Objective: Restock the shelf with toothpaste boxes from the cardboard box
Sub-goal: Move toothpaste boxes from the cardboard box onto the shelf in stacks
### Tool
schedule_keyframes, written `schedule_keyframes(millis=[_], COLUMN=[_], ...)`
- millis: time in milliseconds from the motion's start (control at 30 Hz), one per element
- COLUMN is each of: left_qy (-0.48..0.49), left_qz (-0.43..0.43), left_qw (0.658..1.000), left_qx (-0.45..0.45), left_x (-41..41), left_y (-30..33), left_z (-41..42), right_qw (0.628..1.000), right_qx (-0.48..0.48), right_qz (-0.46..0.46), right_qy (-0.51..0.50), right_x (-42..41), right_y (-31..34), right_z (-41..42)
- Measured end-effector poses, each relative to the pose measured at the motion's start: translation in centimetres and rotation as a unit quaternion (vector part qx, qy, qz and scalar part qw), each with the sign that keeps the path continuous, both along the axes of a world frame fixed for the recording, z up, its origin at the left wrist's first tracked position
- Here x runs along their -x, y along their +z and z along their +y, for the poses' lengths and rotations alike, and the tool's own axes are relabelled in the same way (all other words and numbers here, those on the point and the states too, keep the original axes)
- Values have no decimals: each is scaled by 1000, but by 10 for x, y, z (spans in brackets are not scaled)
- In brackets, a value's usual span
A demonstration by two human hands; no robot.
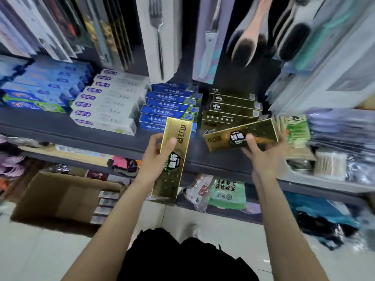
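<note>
Head view looks down a shop shelf with both bare arms reaching forward over a pale tiled floor. Held in the left hand is a gold toothpaste box whose long axis runs near to far, almost upright in the picture, its far end tipped toward the shelf and its near end hanging below the shelf's front edge; the thumb lies across the printed face and the fingers curl round the left side, clamped on it. Gripped by the right hand is a second gold toothpaste box, its long axis lying left to right and tilted so the right end is farther and higher; the thumb presses the front face near the black label while the fingers wrap underneath. This box is just in front of the stack of gold boxes already lying on the shelf, between the blue boxes on the left and green packets on the right. Farther left sit white boxes, all stacked with long axes left to right. On the floor at near left stands the open cardboard box, with a few pale toothpaste boxes stacked against its right wall.
</note>
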State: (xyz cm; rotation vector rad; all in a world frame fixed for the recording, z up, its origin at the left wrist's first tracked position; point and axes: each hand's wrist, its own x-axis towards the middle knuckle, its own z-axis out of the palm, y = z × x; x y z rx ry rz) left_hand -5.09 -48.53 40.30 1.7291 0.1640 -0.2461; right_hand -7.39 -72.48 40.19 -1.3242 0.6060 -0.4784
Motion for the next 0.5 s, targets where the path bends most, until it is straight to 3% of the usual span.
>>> schedule_keyframes(millis=[200,367,500], left_qy=[68,76,77], left_qz=[6,-20,-8], left_qw=[998,997,997], left_qx=[16,-10,3], left_x=[-14,-24,-29], left_y=[1,1,-2], left_z=[-9,-13,-19], right_qw=[986,970,968], right_qx=[-105,17,-6], right_qz=[80,223,237], right_qy=[-105,-95,-87], right_x=[-43,-52,-45], right_y=[-47,-65,-69], right_z=[3,-14,-12])
